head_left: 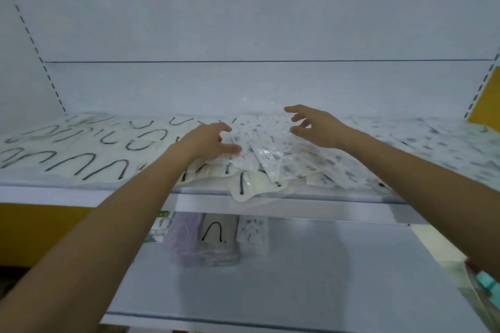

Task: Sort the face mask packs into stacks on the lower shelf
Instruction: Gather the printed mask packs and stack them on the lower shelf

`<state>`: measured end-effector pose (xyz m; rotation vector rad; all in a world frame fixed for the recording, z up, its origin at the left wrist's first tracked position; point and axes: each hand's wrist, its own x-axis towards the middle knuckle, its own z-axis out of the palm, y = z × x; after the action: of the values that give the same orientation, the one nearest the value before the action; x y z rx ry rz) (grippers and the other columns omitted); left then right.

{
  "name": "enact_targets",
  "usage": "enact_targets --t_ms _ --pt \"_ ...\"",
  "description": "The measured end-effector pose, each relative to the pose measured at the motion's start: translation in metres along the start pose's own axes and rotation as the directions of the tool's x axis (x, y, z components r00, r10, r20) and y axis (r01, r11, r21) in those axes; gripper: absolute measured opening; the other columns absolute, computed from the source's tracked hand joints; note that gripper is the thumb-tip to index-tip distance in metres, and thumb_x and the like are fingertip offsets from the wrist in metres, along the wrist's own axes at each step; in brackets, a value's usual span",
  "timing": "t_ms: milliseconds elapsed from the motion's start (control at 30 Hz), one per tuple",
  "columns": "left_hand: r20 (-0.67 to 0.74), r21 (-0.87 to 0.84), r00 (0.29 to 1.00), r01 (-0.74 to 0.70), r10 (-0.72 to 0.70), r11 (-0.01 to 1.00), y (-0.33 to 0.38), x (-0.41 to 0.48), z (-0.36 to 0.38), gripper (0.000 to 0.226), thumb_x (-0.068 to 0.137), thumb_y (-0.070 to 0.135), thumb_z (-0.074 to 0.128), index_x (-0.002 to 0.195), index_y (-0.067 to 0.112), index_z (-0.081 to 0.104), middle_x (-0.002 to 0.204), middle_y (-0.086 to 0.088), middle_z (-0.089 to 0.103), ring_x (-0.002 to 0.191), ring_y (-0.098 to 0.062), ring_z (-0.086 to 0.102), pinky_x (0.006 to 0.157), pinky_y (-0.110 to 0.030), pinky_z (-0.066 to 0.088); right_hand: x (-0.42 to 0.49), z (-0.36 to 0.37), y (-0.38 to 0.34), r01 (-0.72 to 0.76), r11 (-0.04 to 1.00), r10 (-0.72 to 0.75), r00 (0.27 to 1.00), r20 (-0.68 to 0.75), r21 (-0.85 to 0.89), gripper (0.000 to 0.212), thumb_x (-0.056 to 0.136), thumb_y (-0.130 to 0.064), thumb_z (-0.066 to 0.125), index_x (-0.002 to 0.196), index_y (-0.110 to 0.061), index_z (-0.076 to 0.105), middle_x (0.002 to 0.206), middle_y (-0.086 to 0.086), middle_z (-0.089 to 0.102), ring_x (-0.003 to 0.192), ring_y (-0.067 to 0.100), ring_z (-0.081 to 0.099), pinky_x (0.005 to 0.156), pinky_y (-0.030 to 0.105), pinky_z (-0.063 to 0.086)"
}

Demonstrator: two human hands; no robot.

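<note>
Both my hands reach over a loose heap of face mask packs on the upper shelf (89,192). My left hand (208,140) rests on the heap, its thumb and curled fingers on a patterned pack (244,154). My right hand (313,126) hovers just above the patterned packs (303,159) with fingers spread and relaxed, holding nothing. White packs with black ear loops (81,159) cover the shelf's left side. On the lower shelf (311,278) stand three short stacks: purple (182,235), white with a black loop (216,232), and patterned (253,230).
More patterned packs (446,149) spread across the right of the upper shelf. One white pack (247,189) hangs over the shelf's front edge. A yellow wall (487,97) shows at right and lower left. A clear bag with teal items (489,286) sits at the lower right.
</note>
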<state>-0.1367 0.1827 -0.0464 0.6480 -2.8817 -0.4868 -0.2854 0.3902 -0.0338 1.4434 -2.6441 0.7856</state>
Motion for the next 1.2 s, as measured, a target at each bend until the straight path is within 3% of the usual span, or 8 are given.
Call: enact_targets --t_ms 133,267,433,633,833,1000,1067,1200 --pt "-0.028 -0.161 0.999 -0.043 0.039 0.986 0.006 0.004 -0.001 0.054 0.077 0.032 0.075 0.126 0.024 0.052 0.112 -0.002 0.053 0.095 -0.013 0.047 0.081 -0.022 0.033 0.007 0.000 0.006 0.017 0.999 -0.017 1.000 0.015 0.042 0.050 0.095 -0.025 0.052 0.142 -0.024 0.035 0.130 0.005 0.051 0.095 0.013 0.051 0.088 0.022 0.037" --pt "-0.156 -0.159 0.985 -0.101 0.076 0.982 0.002 0.006 -0.013 0.041 0.084 0.011 0.067 0.121 0.022 0.057 0.111 -0.002 0.052 0.094 -0.013 0.047 0.080 -0.022 0.034 0.006 -0.007 0.013 -0.017 0.999 0.017 1.000 0.000 0.038 0.050 0.093 -0.029 0.056 0.140 -0.024 0.038 0.126 0.004 0.054 0.093 0.014 0.050 0.085 0.021 0.036" --pt "-0.353 -0.231 0.934 -0.141 0.052 0.963 -0.018 0.004 -0.029 0.037 0.088 0.001 0.057 0.124 0.011 0.058 0.134 -0.007 0.053 0.123 -0.022 0.048 0.098 -0.024 0.033 0.003 -0.006 0.007 -0.136 0.991 0.137 0.974 0.182 -0.014 0.072 0.078 -0.051 0.067 0.140 -0.027 0.037 0.118 0.000 0.056 0.098 0.014 0.050 0.086 0.023 0.036" --pt "-0.453 -0.353 0.889 -0.251 0.070 0.901 -0.024 0.001 -0.032 0.036 0.090 0.002 0.054 0.122 0.015 0.059 0.117 0.006 0.055 0.100 -0.014 0.054 0.091 -0.027 0.043 0.005 0.009 0.000 -0.146 0.986 0.132 0.976 0.172 0.075 0.075 0.078 -0.033 0.074 0.141 -0.022 0.035 0.119 0.000 0.054 0.096 0.015 0.050 0.081 0.023 0.036" --pt "-0.501 -0.525 0.865 -0.295 -0.010 0.798 -0.031 0.006 -0.028 0.038 0.088 -0.003 0.051 0.118 0.019 0.059 0.115 0.010 0.056 0.084 -0.011 0.056 0.066 -0.006 0.045 0.009 0.007 -0.007 -0.103 0.937 0.112 0.994 -0.009 0.333 0.054 0.084 0.001 0.063 0.132 -0.021 0.048 0.092 -0.005 0.052 0.075 0.010 0.053 0.055 0.012 0.040" --pt "-0.540 -0.580 0.841 -0.350 -0.025 0.736 -0.026 0.007 -0.028 0.043 0.089 -0.002 0.054 0.129 0.015 0.052 0.123 0.011 0.050 0.100 0.009 0.046 0.071 0.008 0.033 0.018 -0.010 -0.030 0.089 0.651 0.124 0.967 -0.221 0.754 0.042 0.087 0.007 0.055 0.109 -0.028 0.060 0.095 -0.005 0.050 0.078 0.014 0.052 0.068 0.025 0.043" --pt "-0.529 -0.619 0.848 -0.378 -0.011 0.688 -0.021 0.009 -0.029 0.041 0.091 0.002 0.055 0.128 0.018 0.052 0.123 0.013 0.049 0.102 0.014 0.046 0.080 0.004 0.036 0.026 -0.009 -0.042 0.134 0.580 0.146 0.953 -0.264 0.803 0.039 0.087 0.006 0.055 0.107 -0.028 0.061 0.095 -0.005 0.048 0.081 0.013 0.052 0.071 0.026 0.044" --pt "-0.503 -0.714 0.864 -0.429 0.021 0.553 -0.007 0.013 -0.026 0.029 0.096 0.020 0.052 0.125 0.024 0.052 0.123 0.008 0.055 0.120 -0.006 0.048 0.103 -0.022 0.039 0.040 0.002 -0.062 0.182 0.573 0.168 0.928 -0.331 0.799 0.036 0.087 0.005 0.055 0.103 -0.027 0.061 0.092 -0.006 0.046 0.078 0.013 0.050 0.069 0.026 0.045"
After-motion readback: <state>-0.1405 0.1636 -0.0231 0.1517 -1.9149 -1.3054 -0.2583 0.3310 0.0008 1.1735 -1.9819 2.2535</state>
